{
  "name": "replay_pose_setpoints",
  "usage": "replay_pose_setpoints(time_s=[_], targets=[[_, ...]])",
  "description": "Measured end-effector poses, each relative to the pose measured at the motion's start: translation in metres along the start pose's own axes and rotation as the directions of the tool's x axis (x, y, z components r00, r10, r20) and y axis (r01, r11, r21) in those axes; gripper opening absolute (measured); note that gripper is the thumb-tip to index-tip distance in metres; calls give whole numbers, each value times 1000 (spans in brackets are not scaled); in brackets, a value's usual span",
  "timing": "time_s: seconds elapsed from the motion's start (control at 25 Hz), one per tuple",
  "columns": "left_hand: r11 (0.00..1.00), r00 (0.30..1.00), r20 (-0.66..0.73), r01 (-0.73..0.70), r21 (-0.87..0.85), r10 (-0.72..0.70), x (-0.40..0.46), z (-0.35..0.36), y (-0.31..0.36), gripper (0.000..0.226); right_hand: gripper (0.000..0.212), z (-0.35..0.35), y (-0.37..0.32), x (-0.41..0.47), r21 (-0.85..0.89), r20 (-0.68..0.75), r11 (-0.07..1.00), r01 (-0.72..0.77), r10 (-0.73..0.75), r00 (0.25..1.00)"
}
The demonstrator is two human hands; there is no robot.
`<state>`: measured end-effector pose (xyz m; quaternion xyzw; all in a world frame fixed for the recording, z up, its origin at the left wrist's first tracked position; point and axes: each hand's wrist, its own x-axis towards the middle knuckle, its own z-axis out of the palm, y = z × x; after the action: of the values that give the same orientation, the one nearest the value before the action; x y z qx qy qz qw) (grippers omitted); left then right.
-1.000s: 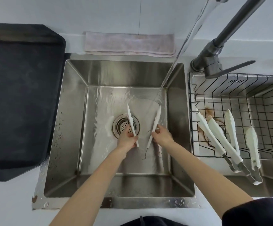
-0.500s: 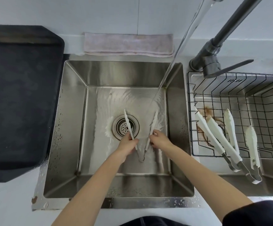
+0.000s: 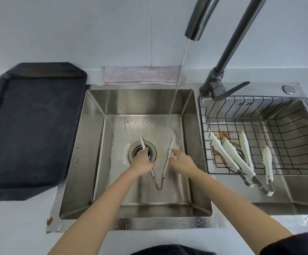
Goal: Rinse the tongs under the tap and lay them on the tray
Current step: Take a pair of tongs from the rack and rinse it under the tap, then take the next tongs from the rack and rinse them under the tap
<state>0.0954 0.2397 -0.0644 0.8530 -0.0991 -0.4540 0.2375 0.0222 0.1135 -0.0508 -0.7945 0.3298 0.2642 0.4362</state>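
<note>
White tongs [image 3: 165, 169] with a metal hinge are spread in a V low in the left sink basin [image 3: 94, 144], tips pointing away from me. My left hand [image 3: 143, 163] grips the left arm above the drain. My right hand [image 3: 181, 160] pinches the right arm, whose tip lies just below where the water lands. The tap [image 3: 197, 19] runs a thin stream into the basin's far right part. A black tray [image 3: 28, 126] sits on the counter left of the sink.
A wire basket [image 3: 259, 116] in the right basin holds two more white tongs [image 3: 232, 159]. A folded pink cloth [image 3: 142, 75] lies behind the sink against the wall. The tap's lever [image 3: 232, 90] juts over the basket's rim.
Both hands and the tongs have dropped lower into the basin and toward me. The view has tilted up, so the tap's spout now shows.
</note>
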Motion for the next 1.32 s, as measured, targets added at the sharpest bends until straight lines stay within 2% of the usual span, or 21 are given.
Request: replay_pose_setpoints(time_s=[0.16,0.28,0.52,0.88,1.16,1.32], targets=[[960,987,-49,-138,243,154,-20,-8,18,53,55,-15,-4,-19,-130,-63,982,138,-147,987],[888,967,-97,-175,426,237,-33,-12,37,57,55,-33,-5,-34,-212,-141,949,232,-264,954],[790,921,-114,-251,559,373,-50,6,90,58,53,-83,17,-60,-257,-227,921,292,-351,908],[717,886,-62,-328,615,459,-58,80,182,44,53,-163,104,-72,-212,-322,967,138,-202,925],[684,935,-66,-205,700,348,-41,117,214,45,49,-194,158,-58,-210,-215,977,-44,-2,977],[693,960,-81,-135,709,269,-26,129,212,55,50,-192,168,-43,-105,-163,989,-102,84,983]])
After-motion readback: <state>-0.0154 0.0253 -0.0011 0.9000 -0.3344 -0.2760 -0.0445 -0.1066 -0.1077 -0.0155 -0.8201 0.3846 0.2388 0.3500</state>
